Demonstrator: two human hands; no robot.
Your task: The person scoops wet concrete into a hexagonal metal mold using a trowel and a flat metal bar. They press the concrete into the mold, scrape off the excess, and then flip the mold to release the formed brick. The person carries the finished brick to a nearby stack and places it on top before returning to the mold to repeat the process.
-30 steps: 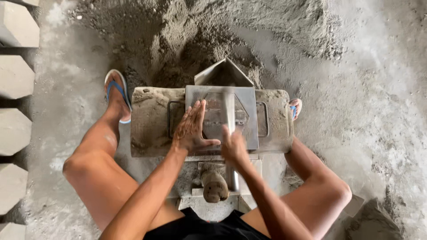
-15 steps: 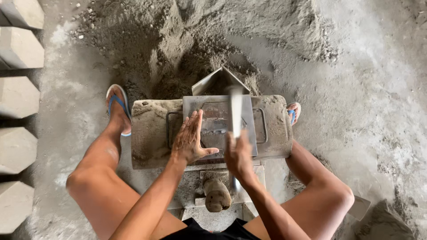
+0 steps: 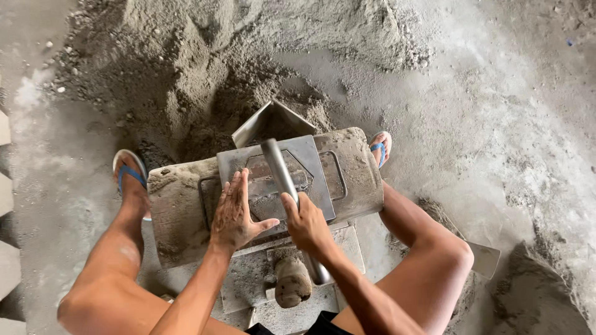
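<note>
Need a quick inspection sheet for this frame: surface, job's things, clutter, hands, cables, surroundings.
Surface: grey concrete floor, dusted with sandy mix.
Job's things: metal mould plate with a hexagonal opening on a mix-caked block; metal bar crosses the plate.
Clutter: metal scoop behind the mould; flat metal piece by the right knee.
Hands: left hand flat on the plate; right hand gripping the bar.
Cables: nothing seen.
Surroundings: mound of sandy mix; pale cast blocks at the left edge.

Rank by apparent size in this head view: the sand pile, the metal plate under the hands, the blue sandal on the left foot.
1. Sand pile, by far the largest.
2. Metal plate.
3. Sandal, smallest; partly hidden by the foot, but still clearly smaller than the plate.
</note>
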